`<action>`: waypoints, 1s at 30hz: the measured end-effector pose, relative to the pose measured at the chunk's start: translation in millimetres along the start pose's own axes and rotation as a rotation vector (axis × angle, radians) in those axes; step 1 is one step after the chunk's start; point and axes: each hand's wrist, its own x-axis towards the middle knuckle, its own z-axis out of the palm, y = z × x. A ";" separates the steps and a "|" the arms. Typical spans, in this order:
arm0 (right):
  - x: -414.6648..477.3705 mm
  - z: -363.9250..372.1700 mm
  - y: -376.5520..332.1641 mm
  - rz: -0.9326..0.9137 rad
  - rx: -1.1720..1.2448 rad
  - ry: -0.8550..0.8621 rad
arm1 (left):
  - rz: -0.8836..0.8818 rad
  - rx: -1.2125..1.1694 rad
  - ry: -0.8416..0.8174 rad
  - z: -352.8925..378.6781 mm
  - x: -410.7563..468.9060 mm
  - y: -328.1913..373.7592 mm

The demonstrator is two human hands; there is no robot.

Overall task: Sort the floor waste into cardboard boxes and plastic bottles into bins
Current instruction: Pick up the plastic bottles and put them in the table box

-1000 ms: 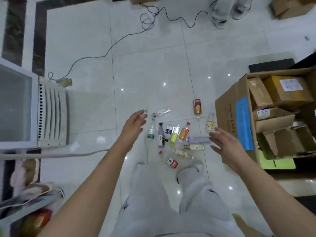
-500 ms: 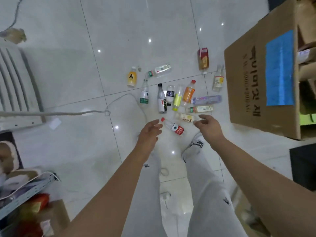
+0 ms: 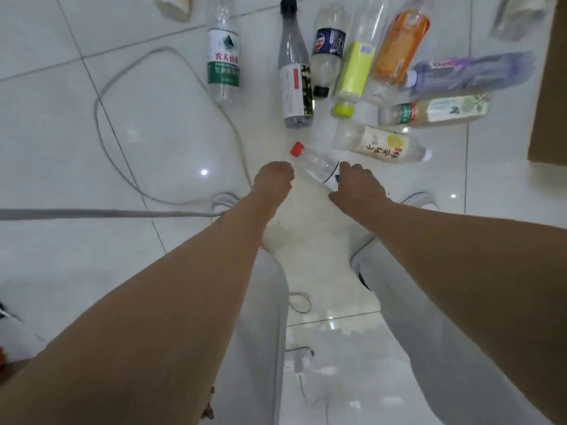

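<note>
Right hand (image 3: 357, 185): fingers curled down over the lower body of a clear plastic bottle with a red cap (image 3: 316, 162), covering its label end. The bottle lies on the white tiled floor (image 3: 61, 133), cap pointing up-left, between the two hands.

Left hand (image 3: 273, 182): just left of the red cap, fingers loosely curled, nothing in it. Can't tell if it touches the bottle.

Just beyond the right hand lies a clear bottle with a yellow lemon label (image 3: 380, 145). Further out is a row of bottles, all lying down:
- clear water bottle with a green-and-white label (image 3: 223, 53), set apart on the left
- grey bottle with a black cap (image 3: 294, 75)
- small clear bottle with a dark blue label (image 3: 326, 50)
- bottle with a lime-green label and cap (image 3: 352, 72)
- orange-labelled bottle (image 3: 395, 47)
- purple-labelled bottle (image 3: 466, 73)
- pale bottle with a green-and-red neck band (image 3: 435, 111)

The last six are packed close, several touching.

A brown cardboard box (image 3: 549, 87) is cut off at the right edge. A grey cable (image 3: 122, 148) loops over the floor on the left. Grey trouser legs and white shoes show below the arms.
</note>
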 end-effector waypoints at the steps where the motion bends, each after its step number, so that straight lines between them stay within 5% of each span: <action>1: 11.5 12.1 -0.4 -0.015 -0.036 0.013 | 0.030 -0.043 0.025 0.6 11.9 -2.7; 10: 45.4 37.9 12.0 -0.082 -0.052 0.077 | -0.078 -0.271 0.107 13.6 12.1 -38.5; 21: -31.1 -45.4 37.7 -0.118 -0.036 0.006 | 0.012 -0.092 0.105 27.9 -93.7 46.3; 30: 3.7 104.6 -6.2 -0.103 0.011 -0.045 | -0.105 -0.117 0.160 12.3 -18.8 -11.9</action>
